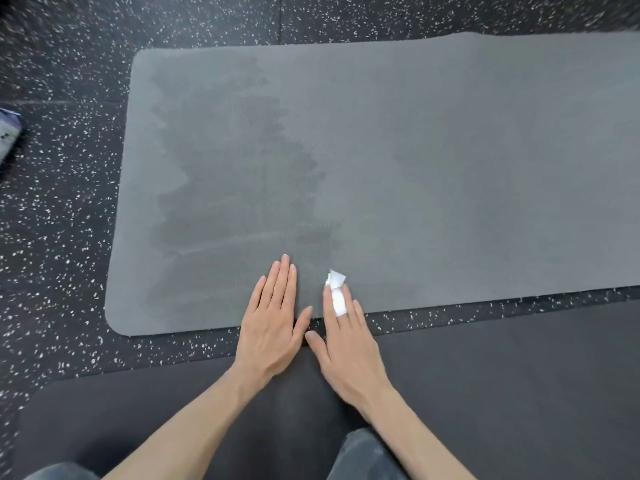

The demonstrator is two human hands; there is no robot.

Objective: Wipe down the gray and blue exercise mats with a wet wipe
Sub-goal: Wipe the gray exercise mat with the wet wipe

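The gray exercise mat (pixel 415 150) lies flat on the speckled floor, with darker damp streaks over its left half. My left hand (pixel 273 317) rests flat on the mat's near edge, fingers straight and together. Just to its right, my right hand (pixel 346 341) presses a small white wet wipe (pixel 336 292) onto the mat near that edge. The wipe shows between and beyond my straight fingers. No blue mat is in view.
A darker charcoal mat (pixel 519 393) lies under my knees in the foreground. Black speckled rubber flooring (pixel 62 237) surrounds both mats. A pale packet (pixel 8 133) sits at the far left edge. My jeans-clad knees (pixel 363 455) show at the bottom.
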